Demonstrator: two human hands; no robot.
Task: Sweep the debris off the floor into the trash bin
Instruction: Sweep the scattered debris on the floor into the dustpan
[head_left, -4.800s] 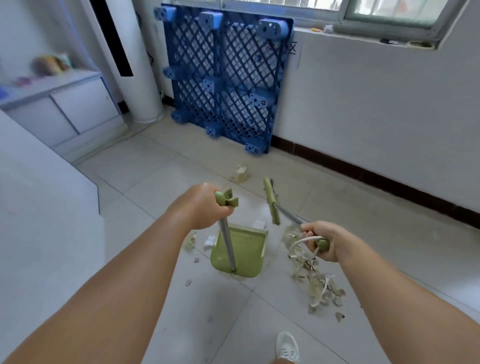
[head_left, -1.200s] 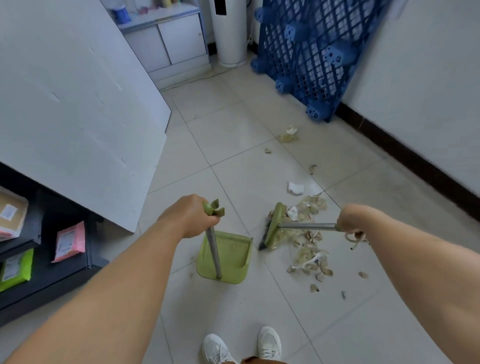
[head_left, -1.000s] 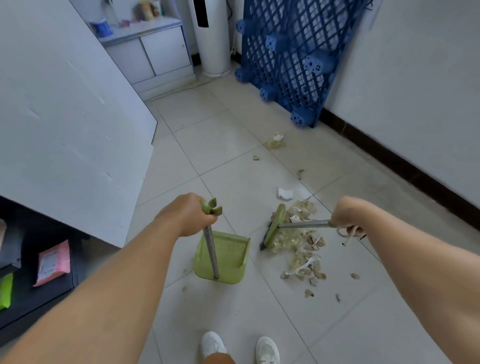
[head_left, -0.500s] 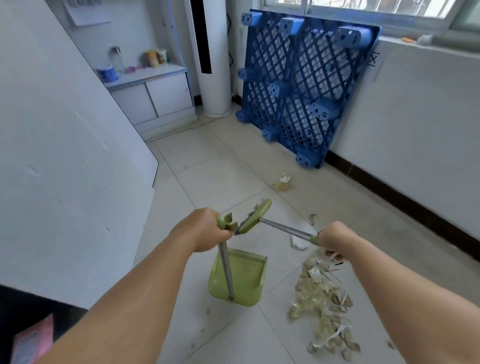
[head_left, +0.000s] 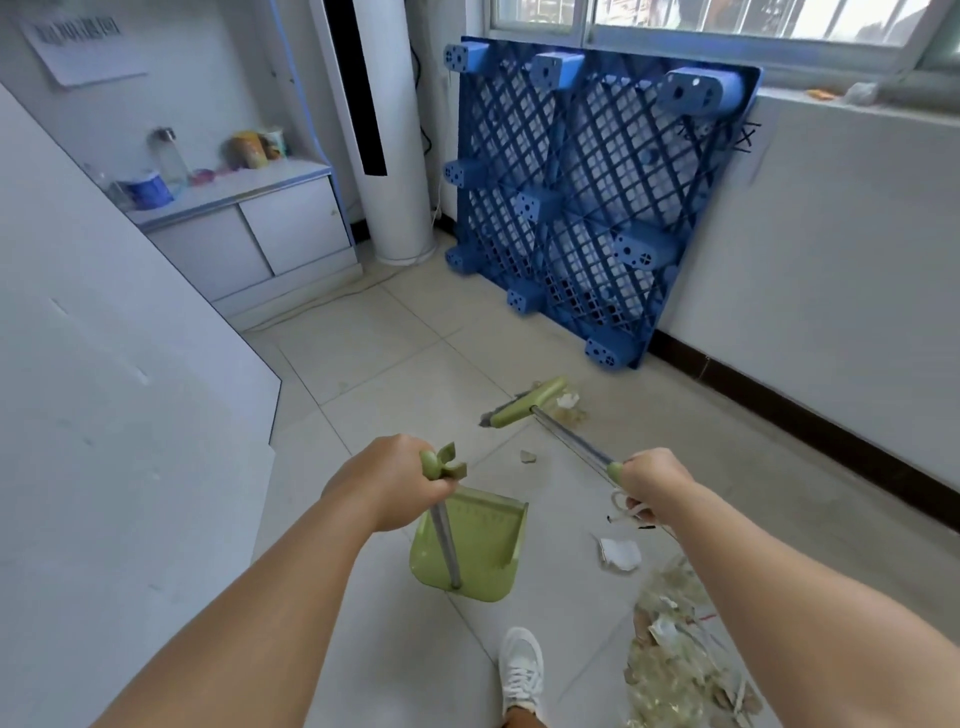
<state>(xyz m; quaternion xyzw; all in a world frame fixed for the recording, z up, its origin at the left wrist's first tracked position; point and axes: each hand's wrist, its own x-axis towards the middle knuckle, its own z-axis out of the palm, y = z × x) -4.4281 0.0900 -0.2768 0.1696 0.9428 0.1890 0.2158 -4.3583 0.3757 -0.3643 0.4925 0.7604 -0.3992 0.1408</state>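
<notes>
R hand (head_left: 652, 486) clamps broom (head_left: 524, 405), head reaching frame center by stray scraps (head_left: 569, 408); L hand (head_left: 389, 486) clamps dustpan (head_left: 475, 551) handle, pan lower center, nearer main pile (head_left: 680, 654) lower right.

wall paper sign (head_left: 78, 44) (blurred), text unreadable

1. The left hand (head_left: 387, 480) grips the handle of the green dustpan (head_left: 470, 545), which stands on the tiled floor (head_left: 363, 364).
2. The right hand (head_left: 652, 483) grips the broom (head_left: 524, 408); its head is beside scraps (head_left: 569, 408) near the blue pallet (head_left: 587, 202).
3. A debris pile (head_left: 675, 660) lies by a white shoe (head_left: 521, 667).
</notes>
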